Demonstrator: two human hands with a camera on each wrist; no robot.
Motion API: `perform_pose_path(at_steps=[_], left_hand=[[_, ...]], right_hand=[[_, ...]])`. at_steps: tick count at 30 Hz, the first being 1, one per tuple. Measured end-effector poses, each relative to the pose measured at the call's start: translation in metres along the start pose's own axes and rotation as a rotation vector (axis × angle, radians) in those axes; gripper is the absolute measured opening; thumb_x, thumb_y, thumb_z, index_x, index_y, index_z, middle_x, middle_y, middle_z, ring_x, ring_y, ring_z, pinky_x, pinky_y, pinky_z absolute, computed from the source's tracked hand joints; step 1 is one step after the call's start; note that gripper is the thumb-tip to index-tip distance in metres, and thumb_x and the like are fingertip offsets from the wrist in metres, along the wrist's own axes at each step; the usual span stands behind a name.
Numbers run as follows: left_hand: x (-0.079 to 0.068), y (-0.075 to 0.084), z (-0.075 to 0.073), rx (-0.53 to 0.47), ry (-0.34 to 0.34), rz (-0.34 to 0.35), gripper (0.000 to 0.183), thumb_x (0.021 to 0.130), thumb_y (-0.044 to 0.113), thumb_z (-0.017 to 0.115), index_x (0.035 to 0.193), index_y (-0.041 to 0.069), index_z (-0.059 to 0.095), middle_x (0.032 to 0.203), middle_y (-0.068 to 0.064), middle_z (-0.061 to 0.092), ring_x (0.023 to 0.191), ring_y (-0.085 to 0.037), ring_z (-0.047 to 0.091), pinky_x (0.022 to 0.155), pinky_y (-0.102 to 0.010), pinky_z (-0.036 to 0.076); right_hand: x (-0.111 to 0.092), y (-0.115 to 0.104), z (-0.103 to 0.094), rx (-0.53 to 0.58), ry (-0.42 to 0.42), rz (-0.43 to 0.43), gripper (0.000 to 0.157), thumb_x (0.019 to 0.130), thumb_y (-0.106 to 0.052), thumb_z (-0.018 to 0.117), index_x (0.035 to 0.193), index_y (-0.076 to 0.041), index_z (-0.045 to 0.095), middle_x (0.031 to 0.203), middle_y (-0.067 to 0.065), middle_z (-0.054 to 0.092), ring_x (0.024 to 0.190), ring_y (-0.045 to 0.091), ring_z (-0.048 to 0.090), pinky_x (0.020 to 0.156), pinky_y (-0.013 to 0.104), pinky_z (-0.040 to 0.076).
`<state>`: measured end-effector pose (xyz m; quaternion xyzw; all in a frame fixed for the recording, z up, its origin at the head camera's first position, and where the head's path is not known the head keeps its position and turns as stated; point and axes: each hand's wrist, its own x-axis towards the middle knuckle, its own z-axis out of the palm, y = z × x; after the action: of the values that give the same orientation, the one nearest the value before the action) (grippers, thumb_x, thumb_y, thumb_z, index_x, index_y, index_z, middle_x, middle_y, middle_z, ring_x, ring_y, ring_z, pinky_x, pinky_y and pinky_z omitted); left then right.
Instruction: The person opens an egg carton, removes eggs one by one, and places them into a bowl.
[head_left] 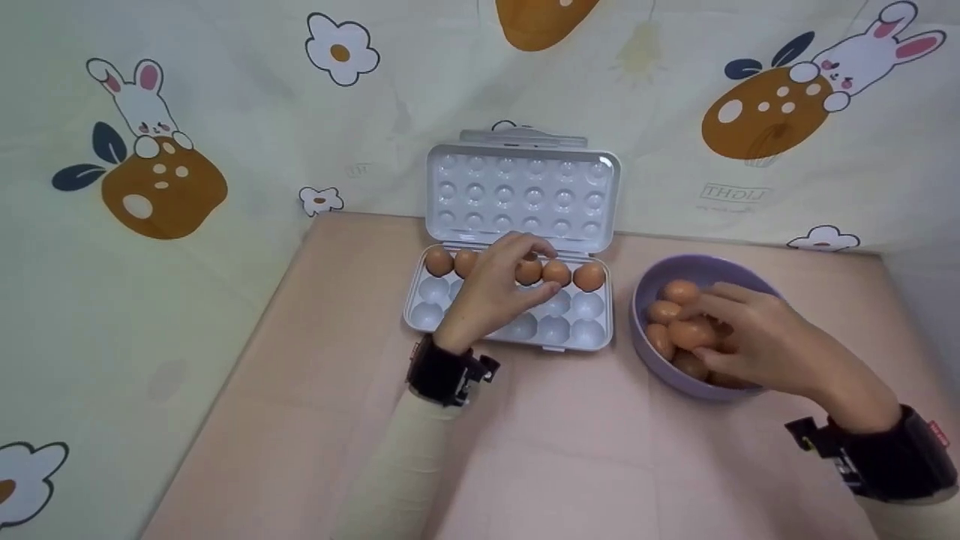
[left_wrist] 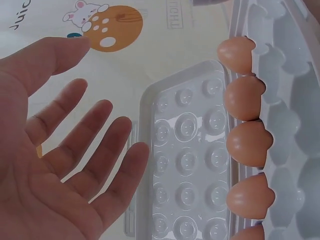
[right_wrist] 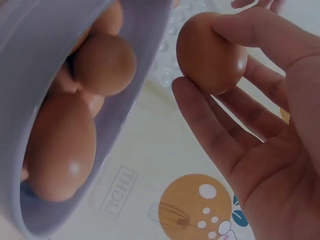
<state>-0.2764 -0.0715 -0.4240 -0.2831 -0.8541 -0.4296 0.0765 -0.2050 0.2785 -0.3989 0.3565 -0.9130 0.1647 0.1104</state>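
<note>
A brown egg is pinched between the thumb and fingers of my right hand, over the bowl in the head view. Several more brown eggs lie in the purple bowl. Over the white egg carton hovers my left hand, its fingers spread and loosely bent around nothing. Brown eggs stand along the carton's back row; my left hand hides part of that row in the head view. The front cups that show hold no eggs.
The carton's dimpled lid stands raised at the back, near the patterned cloth wall. A pinkish cloth covers the table. The bowl stands right of the carton, with a narrow gap between them.
</note>
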Motion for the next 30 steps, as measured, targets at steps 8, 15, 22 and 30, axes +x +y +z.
perform_pose_path(at_steps=[8,15,22,30], left_hand=[[-0.001,-0.009,-0.002,0.019,0.013,-0.071,0.034,0.091,0.019,0.085,0.121,0.012,0.070,0.125,-0.003,0.068,0.111,-0.018,0.058,0.098,-0.033,0.050],[-0.001,-0.011,-0.001,0.052,0.024,-0.077,0.033,0.091,0.020,0.086,0.119,0.014,0.070,0.122,0.000,0.068,0.108,-0.017,0.058,0.089,-0.032,0.050],[0.001,-0.013,0.000,0.044,0.019,-0.094,0.033,0.090,0.019,0.086,0.119,0.013,0.070,0.123,-0.004,0.068,0.103,-0.018,0.057,0.087,-0.032,0.049],[0.001,-0.017,0.001,0.057,0.010,-0.105,0.033,0.091,0.021,0.086,0.119,0.012,0.071,0.122,0.000,0.068,0.107,-0.016,0.058,0.089,-0.032,0.051]], right_hand=[[-0.008,0.013,-0.012,-0.003,-0.230,0.070,0.049,0.068,0.003,0.094,0.109,-0.015,0.076,0.104,-0.002,0.070,0.088,0.011,0.061,0.068,0.028,0.056],[-0.012,0.020,-0.004,0.014,-0.211,-0.043,0.057,0.056,0.007,0.096,0.100,-0.022,0.075,0.086,-0.011,0.060,0.080,0.008,0.053,0.065,0.024,0.050],[-0.017,0.020,-0.002,-0.026,-0.204,-0.058,0.059,0.056,0.006,0.096,0.103,-0.023,0.074,0.090,-0.012,0.064,0.084,0.011,0.052,0.068,0.028,0.050],[-0.014,0.016,-0.002,0.030,-0.159,-0.111,0.046,0.070,0.005,0.092,0.108,-0.017,0.078,0.095,-0.011,0.072,0.080,0.006,0.057,0.069,0.019,0.051]])
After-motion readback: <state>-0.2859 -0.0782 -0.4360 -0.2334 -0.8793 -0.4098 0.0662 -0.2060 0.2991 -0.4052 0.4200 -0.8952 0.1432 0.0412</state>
